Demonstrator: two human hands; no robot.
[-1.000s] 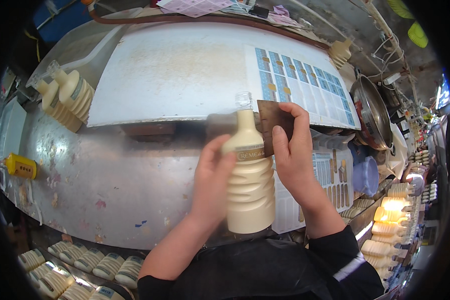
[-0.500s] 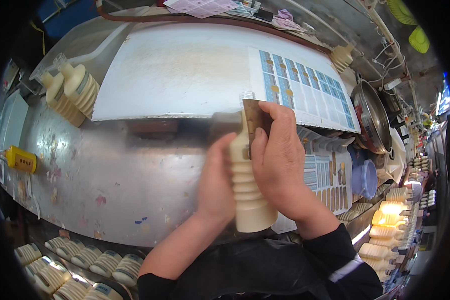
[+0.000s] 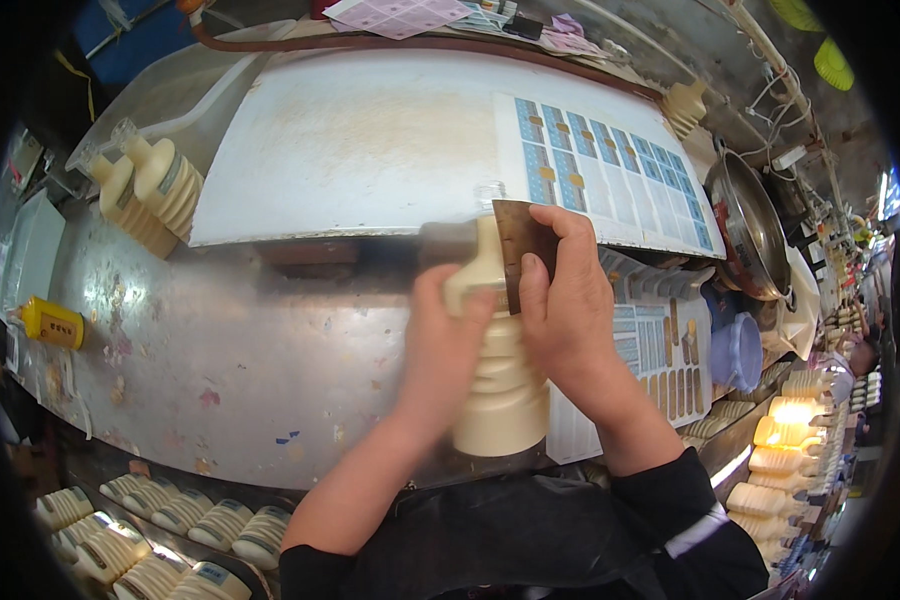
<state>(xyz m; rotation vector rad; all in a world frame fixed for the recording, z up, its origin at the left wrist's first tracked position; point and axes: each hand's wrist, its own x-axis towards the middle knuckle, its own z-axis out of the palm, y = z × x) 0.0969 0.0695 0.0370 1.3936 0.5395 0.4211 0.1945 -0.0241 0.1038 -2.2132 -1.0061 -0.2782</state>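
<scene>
A cream bottle [image 3: 500, 425] with a ribbed body and a clear neck stands nearly upright between my hands. Around its upper left side my left hand [image 3: 438, 345] is closed, thumb across the front, slightly blurred. Pinched in my right hand [image 3: 576, 300] is a thin, flat brown scraper [image 3: 520, 240], its straight edge against or very near the bottle's shoulder. The fingers behind it are partly hidden. A blurred greyish-brown shape [image 3: 448, 243] lies just left of the bottle's shoulder; I cannot tell what it is.
Blue label sheets [image 3: 610, 165] lie on the sloping white board [image 3: 360, 130], with another sheet [image 3: 660, 360] below right. Two bottles [image 3: 155, 185] stand at left near a yellow squeeze bottle [image 3: 52, 324]. A purple bucket [image 3: 737, 352] and metal pan [image 3: 753, 225] are at right. Bottle rows [image 3: 210, 525] line the front.
My left thumb has come across the front of the bottle, and the bottle appears turned. The scraper has shifted slightly right with my right hand. The whole view has moved a little.
</scene>
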